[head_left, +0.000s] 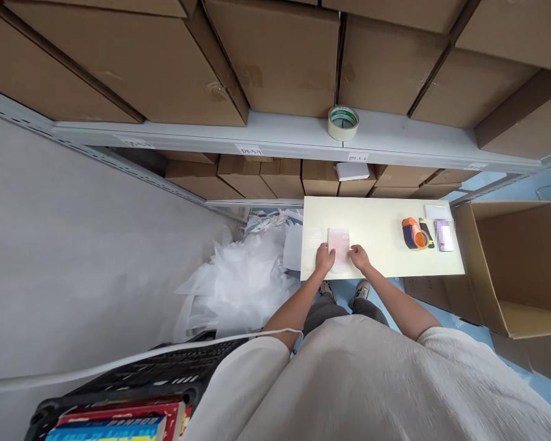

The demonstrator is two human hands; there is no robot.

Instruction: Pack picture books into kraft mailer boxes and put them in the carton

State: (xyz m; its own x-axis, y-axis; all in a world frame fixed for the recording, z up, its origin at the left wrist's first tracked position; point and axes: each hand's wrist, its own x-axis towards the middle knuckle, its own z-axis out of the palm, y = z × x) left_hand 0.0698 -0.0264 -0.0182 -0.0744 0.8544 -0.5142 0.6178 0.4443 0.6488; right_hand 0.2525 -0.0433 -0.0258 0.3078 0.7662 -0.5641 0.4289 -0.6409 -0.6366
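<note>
Pink booklet: a pale, flat piece (339, 248) over the left part of the counter (376, 266), between the person's two hands; whether it lies flush or is slightly raised cannot be told.
Left hand: its grip (325, 258) grasps the booklet's left edge, thumb on top.
Right hand: fingers curled in at the booklet's right edge, its grip (360, 257) too small in view to tell clenched from released.
Counter's right end: an orange-and-blue tape dispenser (411, 233), a black-and-yellow tool (426, 233) just beside it, then a purple-and-white item (444, 235) (its face is partly blurred) below a white slip (437, 212).
Left floor: a heap of whitish plastic wrap (243, 275).
Right side: a large open carton (482, 269).
Shelf: a tape roll (343, 133) on the metal edge, in front of brown boxes (294, 61).
Lower left: a black crate (165, 380) with colourful books (114, 429).
</note>
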